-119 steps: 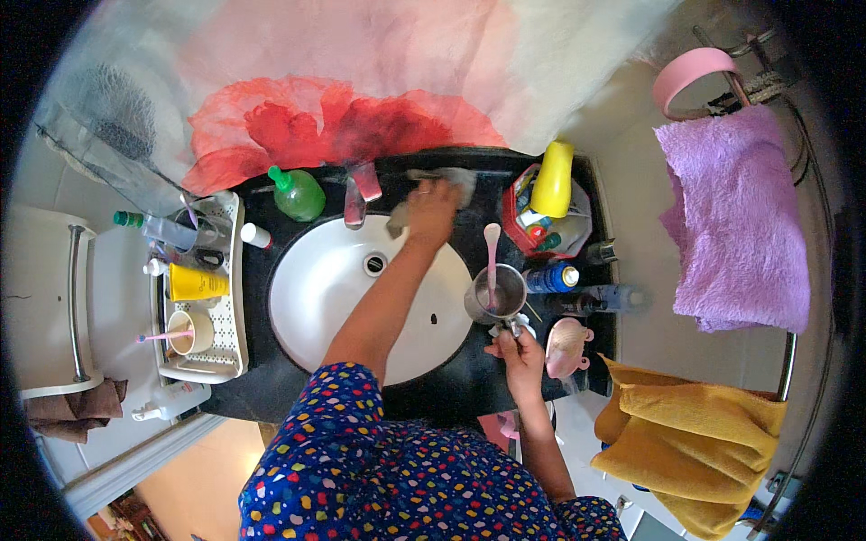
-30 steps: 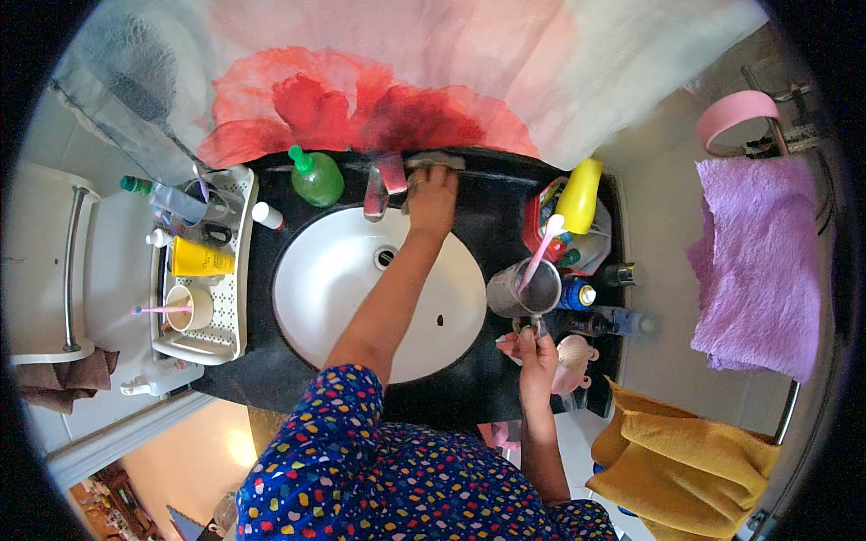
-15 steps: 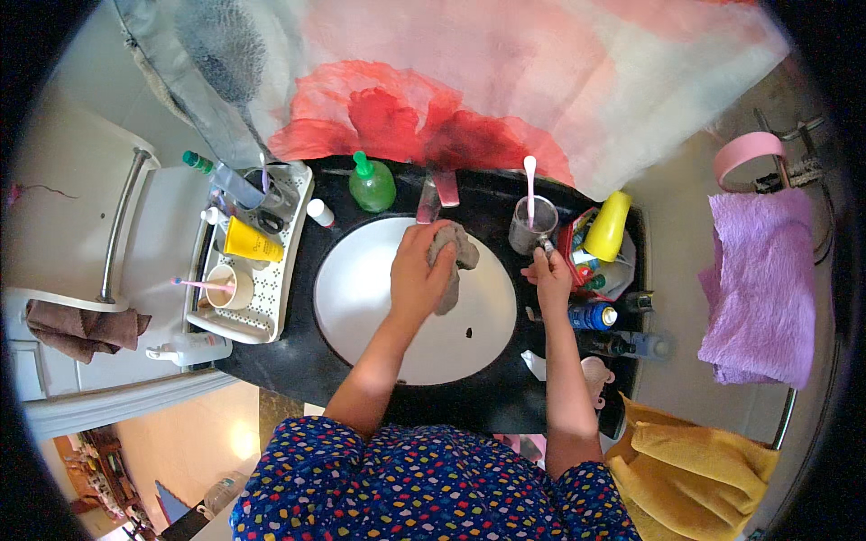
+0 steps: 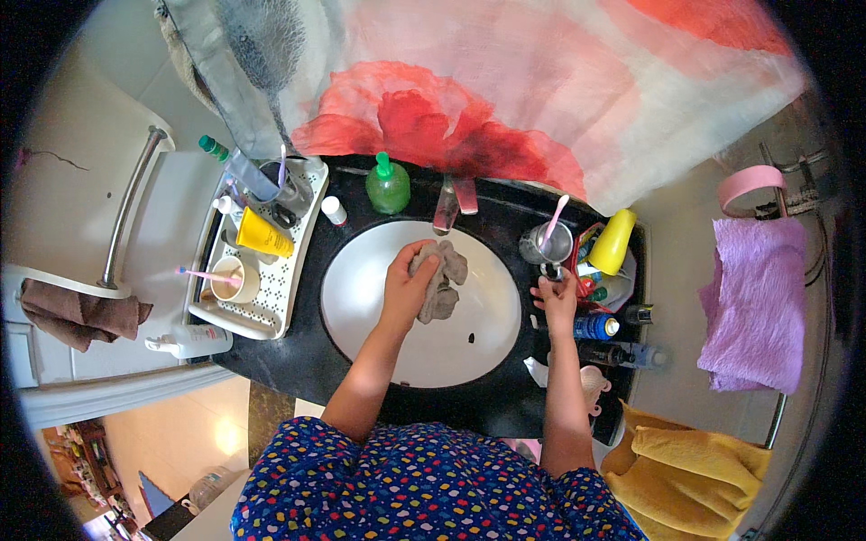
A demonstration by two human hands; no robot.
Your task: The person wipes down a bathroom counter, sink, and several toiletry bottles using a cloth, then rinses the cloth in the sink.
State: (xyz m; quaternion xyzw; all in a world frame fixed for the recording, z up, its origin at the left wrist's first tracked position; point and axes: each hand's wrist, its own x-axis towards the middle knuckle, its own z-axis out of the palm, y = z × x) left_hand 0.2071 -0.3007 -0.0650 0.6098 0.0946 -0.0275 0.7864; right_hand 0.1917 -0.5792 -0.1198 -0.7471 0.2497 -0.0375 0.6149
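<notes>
A crumpled grey cloth is pinched in my left hand, held above the white oval sink basin. Right of the basin is a clear mug with a pink-and-white toothbrush leaning in it. My right hand is at the mug's handle with its fingers curled; the fingertips partly cover the handle. Behind the cloth is the faucet.
A white perforated tray at left bears cups, tubes and toothbrushes. A green pump bottle and a small white bottle stand behind the basin. At right are a yellow tube, a blue can and a purple towel.
The toothbrush now leans to the right instead of standing nearly upright. My left hand and the cloth sit slightly lower and farther from the faucet. The whole view has shifted slightly.
</notes>
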